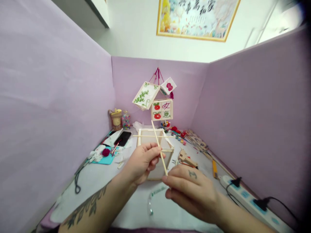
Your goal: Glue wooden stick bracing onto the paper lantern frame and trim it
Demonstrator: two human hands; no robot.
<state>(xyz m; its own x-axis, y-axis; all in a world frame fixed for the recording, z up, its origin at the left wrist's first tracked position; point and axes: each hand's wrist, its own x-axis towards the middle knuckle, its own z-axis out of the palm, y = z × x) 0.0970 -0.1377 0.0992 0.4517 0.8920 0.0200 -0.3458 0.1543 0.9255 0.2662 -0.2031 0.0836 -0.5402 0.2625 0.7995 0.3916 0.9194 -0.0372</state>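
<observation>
Slim pale wooden stick (155, 134) slants toward eleven o'clock, pinched in our left hand (145, 158), our right hand (190, 185) at its lower end, grip unclear, as we apparently align it, steadiness likely needed next.

Soft, fairly bright light spreads evenly, leaving only faint shadows on the white desk (102, 189). Glare burns out the upper right corner, and a dark, blurred vignette covers the right edge. The left panel (53, 71) looks paler, the right panel (250, 94) duller. The wide lens stretches both towards the borders. The left hand (145, 158), right hand (191, 189) and thin stick (157, 141) come out reasonably clear, while small lettering on the framed picture (198, 19) is too soft to read
</observation>
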